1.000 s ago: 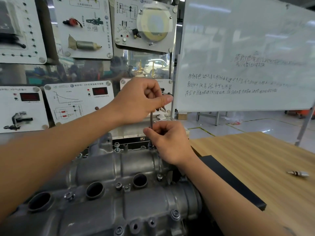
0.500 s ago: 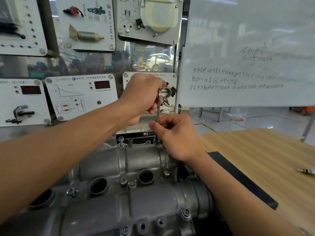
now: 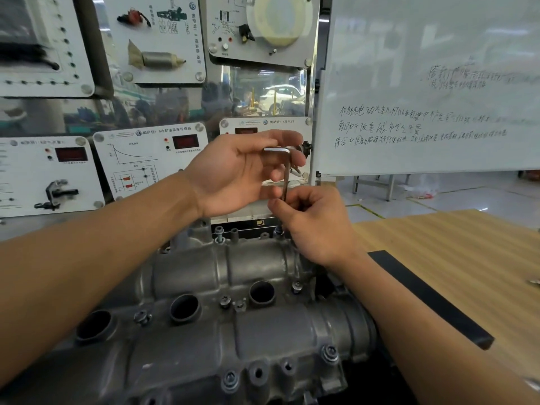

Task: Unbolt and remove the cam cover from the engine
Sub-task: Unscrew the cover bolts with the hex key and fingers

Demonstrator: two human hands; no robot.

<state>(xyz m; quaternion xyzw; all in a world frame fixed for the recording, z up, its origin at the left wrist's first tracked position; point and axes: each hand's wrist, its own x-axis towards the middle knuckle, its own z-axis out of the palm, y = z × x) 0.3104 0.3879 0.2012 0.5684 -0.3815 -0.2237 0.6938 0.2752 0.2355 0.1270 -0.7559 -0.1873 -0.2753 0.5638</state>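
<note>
grey cast cover (image 3: 222, 287) sitting bolted down, low centre. left hand (image 3: 233, 173) hooking loose fingers round the short arm of the key (image 3: 285, 176); right hand (image 3: 315, 223) pinching its shaft above the far-edge bolt (image 3: 279, 229). risk: loose hold letting the key tilt, tip slipping, socket rounding.

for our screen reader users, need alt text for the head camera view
Two bare hands work an L-shaped hex key, upright at the far edge of a grey cam cover: the left hand grips its short arm, the right hand pinches the shaft. A whiteboard stands behind.
</note>
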